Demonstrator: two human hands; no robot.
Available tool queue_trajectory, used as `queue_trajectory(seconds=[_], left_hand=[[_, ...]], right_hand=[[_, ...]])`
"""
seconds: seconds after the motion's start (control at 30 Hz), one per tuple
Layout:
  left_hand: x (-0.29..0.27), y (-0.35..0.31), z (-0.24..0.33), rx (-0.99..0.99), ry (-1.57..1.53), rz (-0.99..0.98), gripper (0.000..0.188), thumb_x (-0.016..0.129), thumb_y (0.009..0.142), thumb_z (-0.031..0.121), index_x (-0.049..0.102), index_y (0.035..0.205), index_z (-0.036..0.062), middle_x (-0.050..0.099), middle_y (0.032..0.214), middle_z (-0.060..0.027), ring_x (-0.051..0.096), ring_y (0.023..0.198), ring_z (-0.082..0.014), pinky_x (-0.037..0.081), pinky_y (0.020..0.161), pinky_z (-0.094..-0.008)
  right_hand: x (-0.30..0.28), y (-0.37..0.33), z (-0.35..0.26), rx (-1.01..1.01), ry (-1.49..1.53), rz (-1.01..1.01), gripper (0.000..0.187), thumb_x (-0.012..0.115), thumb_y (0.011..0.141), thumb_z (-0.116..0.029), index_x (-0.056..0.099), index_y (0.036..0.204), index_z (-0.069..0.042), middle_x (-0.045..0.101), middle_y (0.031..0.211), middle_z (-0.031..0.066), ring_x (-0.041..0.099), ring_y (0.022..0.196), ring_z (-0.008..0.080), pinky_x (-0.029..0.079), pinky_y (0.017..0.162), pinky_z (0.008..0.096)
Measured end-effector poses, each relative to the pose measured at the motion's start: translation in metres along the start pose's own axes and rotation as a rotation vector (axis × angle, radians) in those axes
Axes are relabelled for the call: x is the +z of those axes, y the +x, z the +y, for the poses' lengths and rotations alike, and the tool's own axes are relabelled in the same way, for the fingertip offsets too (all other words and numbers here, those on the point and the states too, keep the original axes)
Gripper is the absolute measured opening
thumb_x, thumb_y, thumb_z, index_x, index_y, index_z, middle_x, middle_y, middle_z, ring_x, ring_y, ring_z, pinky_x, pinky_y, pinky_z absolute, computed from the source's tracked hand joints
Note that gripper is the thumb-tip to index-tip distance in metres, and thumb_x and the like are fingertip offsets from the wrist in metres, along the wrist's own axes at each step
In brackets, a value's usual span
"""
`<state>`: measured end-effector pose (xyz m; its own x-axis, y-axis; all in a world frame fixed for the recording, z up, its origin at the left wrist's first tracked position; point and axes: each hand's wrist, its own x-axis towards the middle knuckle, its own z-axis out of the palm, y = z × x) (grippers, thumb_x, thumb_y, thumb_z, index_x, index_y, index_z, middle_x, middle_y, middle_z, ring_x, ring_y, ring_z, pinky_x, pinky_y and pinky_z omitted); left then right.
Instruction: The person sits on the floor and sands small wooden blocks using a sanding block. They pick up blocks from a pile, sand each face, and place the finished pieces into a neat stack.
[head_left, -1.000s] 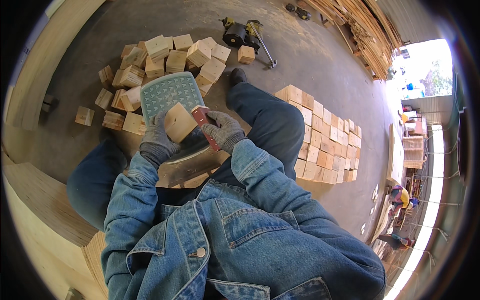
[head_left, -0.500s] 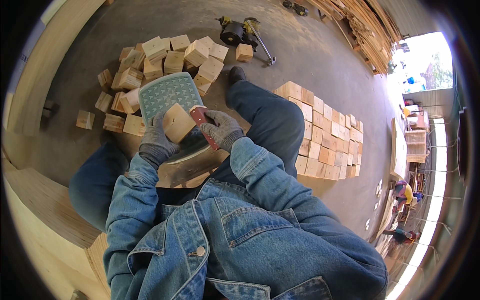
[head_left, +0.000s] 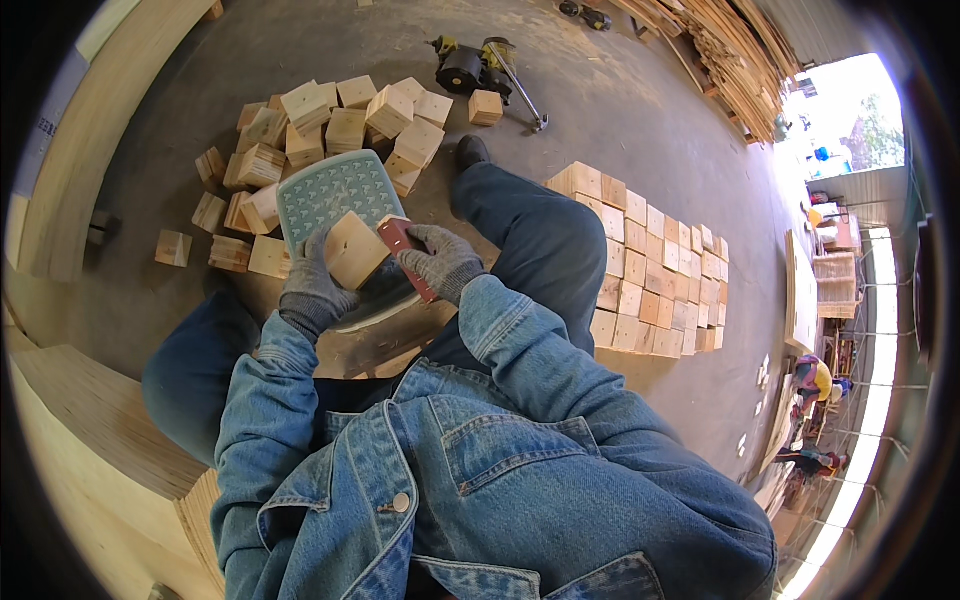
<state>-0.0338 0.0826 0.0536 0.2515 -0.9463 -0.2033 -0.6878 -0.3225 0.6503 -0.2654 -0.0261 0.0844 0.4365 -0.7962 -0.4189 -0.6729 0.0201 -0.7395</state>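
Between my two gloved hands is a squared wooden block (head_left: 355,252), held above a pale green plastic stool (head_left: 335,190) with a raised pattern on its top. My left hand (head_left: 318,280), in a grey knit glove, is closed around the block's left side. My right hand (head_left: 442,262), gloved alike, grips a reddish-brown sanding block (head_left: 394,234) with small marks along its face. This sanding block lies against the wooden block's right edge. The gloves cover parts of both pieces.
A loose heap of wooden blocks (head_left: 345,130) lies beyond the stool. Neat rows of blocks (head_left: 650,270) stand to the right. Past my right foot are a yellow-black power tool (head_left: 462,68), a hammer (head_left: 520,90) and a single block (head_left: 486,108). Plywood (head_left: 110,410) stands at left.
My hands keep the same grip, with the wooden block and sanding block almost where they were. The whole view has shifted slightly.
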Motion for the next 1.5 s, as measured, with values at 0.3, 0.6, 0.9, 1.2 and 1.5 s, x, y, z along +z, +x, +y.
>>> queue_trajectory(seconds=[0.3, 0.6, 0.9, 1.2, 1.5], left_hand=[[0.004, 0.000, -0.005, 0.036, 0.004, 0.029, 0.120, 0.095, 0.055, 0.026, 0.031, 0.154, 0.0067, 0.045, 0.143, -0.0244, 0.049, 0.134, -0.0419, 0.045, 0.117, -0.0459], [0.001, 0.000, -0.002, 0.004, 0.014, 0.008, 0.120, 0.095, 0.056, 0.028, 0.031, 0.155, 0.0074, 0.045, 0.145, -0.0249, 0.049, 0.135, -0.0426, 0.045, 0.117, -0.0457], [0.001, -0.001, -0.002, 0.036, 0.051, 0.025, 0.119, 0.095, 0.056, 0.029, 0.030, 0.154, 0.0085, 0.046, 0.143, -0.0261, 0.049, 0.134, -0.0438, 0.046, 0.116, -0.0466], [0.001, -0.001, 0.000, 0.019, 0.046, 0.023, 0.119, 0.096, 0.056, 0.029, 0.030, 0.154, 0.0097, 0.046, 0.143, -0.0267, 0.050, 0.133, -0.0444, 0.047, 0.114, -0.0470], [0.001, -0.001, -0.001, 0.035, 0.041, 0.027, 0.118, 0.095, 0.057, 0.030, 0.030, 0.154, 0.0099, 0.046, 0.144, -0.0268, 0.051, 0.134, -0.0448, 0.049, 0.112, -0.0481]], right_hand=[[0.000, 0.001, 0.000, 0.003, -0.008, -0.008, 0.062, 0.079, 0.094, -0.037, 0.060, 0.145, -0.009, 0.068, 0.135, 0.0147, 0.068, 0.119, 0.0277, 0.055, 0.102, 0.0371], [0.002, 0.004, 0.003, 0.000, 0.002, -0.016, 0.062, 0.079, 0.094, -0.036, 0.059, 0.146, -0.009, 0.068, 0.134, 0.0146, 0.068, 0.119, 0.0268, 0.055, 0.101, 0.0371], [0.004, 0.007, 0.009, 0.015, 0.039, -0.024, 0.060, 0.078, 0.095, -0.033, 0.059, 0.146, -0.009, 0.068, 0.133, 0.0153, 0.069, 0.117, 0.0262, 0.056, 0.099, 0.0368], [0.003, 0.003, 0.005, 0.014, 0.051, -0.019, 0.060, 0.079, 0.095, -0.032, 0.058, 0.146, -0.008, 0.067, 0.135, 0.0156, 0.068, 0.118, 0.0265, 0.056, 0.099, 0.0368], [0.005, 0.006, 0.009, 0.044, 0.106, -0.035, 0.059, 0.078, 0.096, -0.029, 0.057, 0.147, -0.007, 0.067, 0.136, 0.0156, 0.067, 0.120, 0.0254, 0.056, 0.100, 0.0353]])
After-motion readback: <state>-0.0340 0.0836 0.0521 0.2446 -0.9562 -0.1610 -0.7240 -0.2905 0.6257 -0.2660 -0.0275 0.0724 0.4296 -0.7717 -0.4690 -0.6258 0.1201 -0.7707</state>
